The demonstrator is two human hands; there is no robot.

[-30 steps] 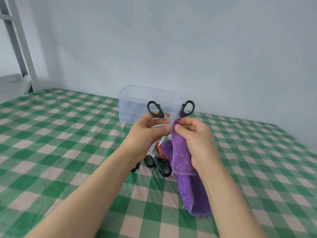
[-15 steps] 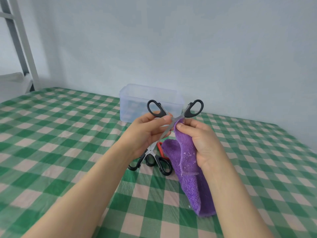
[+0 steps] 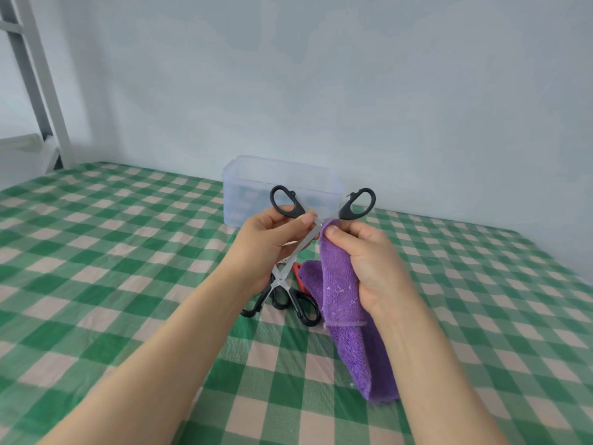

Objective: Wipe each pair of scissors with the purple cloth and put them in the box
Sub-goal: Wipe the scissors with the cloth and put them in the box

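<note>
Spreading under clear box [image 3: 245,203], green gingham [image 3: 96,252], wall [image 3: 353,91], maybe ladder [image 3: 41,75]

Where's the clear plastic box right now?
In the head view the box stands centre, at the far edge of the checked cloth near the wall, just behind the held scissors.

- Middle of the table [image 3: 96,252], both hands raised: left hand [image 3: 272,242] on the left, right hand [image 3: 369,261] just beside it on the right.
- Between them, the held scissors [image 3: 284,202], gripped by the left hand, handles spread on top, blades pointing down.
- The cloth [image 3: 340,284] is pinched in the right hand, touching a blade, its tail hanging to the table.
- Beneath the hands, a second pair of scissors [image 3: 288,297] lies on the table, just left of the cloth.
- Behind everything, the box [image 3: 250,194] stands on the table near the wall [image 3: 321,91].
- Far left, a frame [image 3: 35,75] stands beyond the table's edge.
</note>
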